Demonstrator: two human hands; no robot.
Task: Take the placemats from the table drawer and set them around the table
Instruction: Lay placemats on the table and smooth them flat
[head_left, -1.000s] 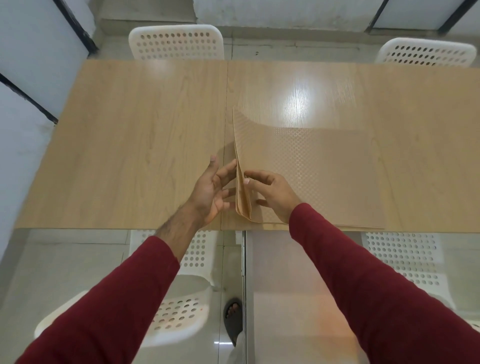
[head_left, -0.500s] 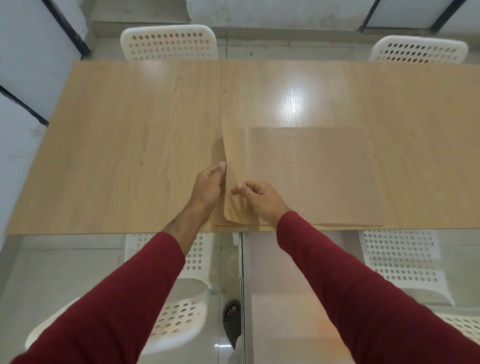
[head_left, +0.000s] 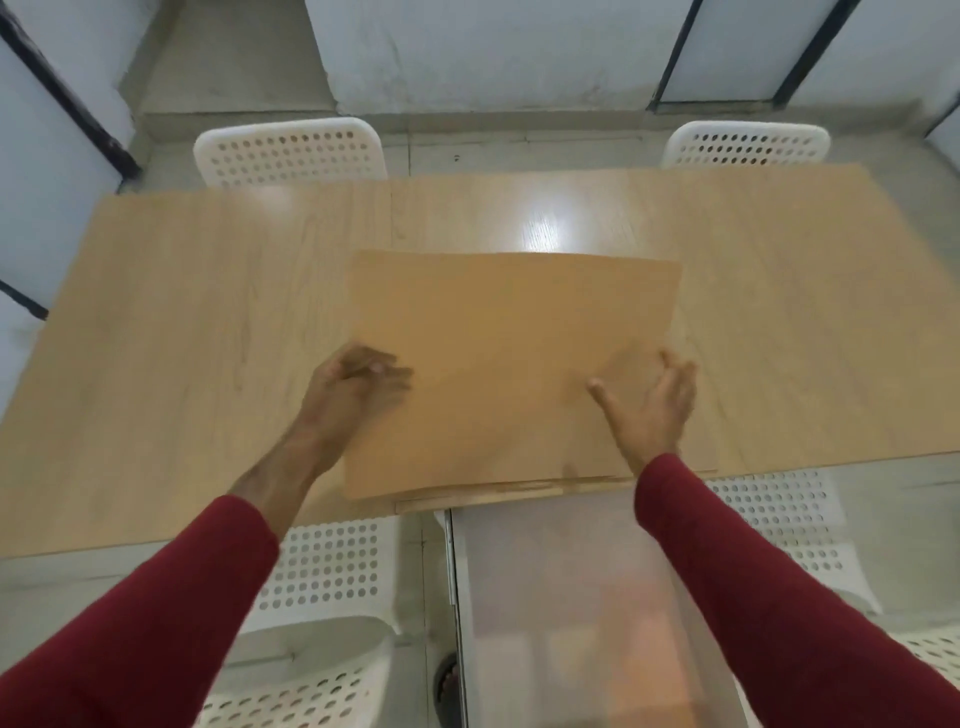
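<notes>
The left hand (head_left: 353, 387) has its grip on the left edge of the top placemat (head_left: 509, 364): the fingers curl over that edge and seem to pinch it, though motion blur hides just how the fingertips lie. The right hand (head_left: 649, 405) meets the same mat near its right edge with a spread grip, fingers straight and fanned, thumb out toward the left hand, palm down on the surface; blur keeps me from telling whether it presses or only touches. Between the two hands the top placemat, a tan sheet, lies roughly flat, its left side pulled a little out of line with the stack of placemats (head_left: 519, 491) beneath it, whose edges show as thin layers along the side nearest the person, just under the wrists. Mat and stack sit on the light wooden desk (head_left: 182, 338), at its near edge and close to the seam that runs across the top; a bright glare lies on the wood beyond the mat's far edge. Both forearms wear dark red sleeves (head_left: 156, 597). Outward from the hands, two white perforated chairs (head_left: 288, 150) stand at the far side of the desk, and more of the same white chairs sit below the near edge on either side of the arms. Directly under the hands, a pale open drawer (head_left: 566, 597) juts from the desk toward the person.
</notes>
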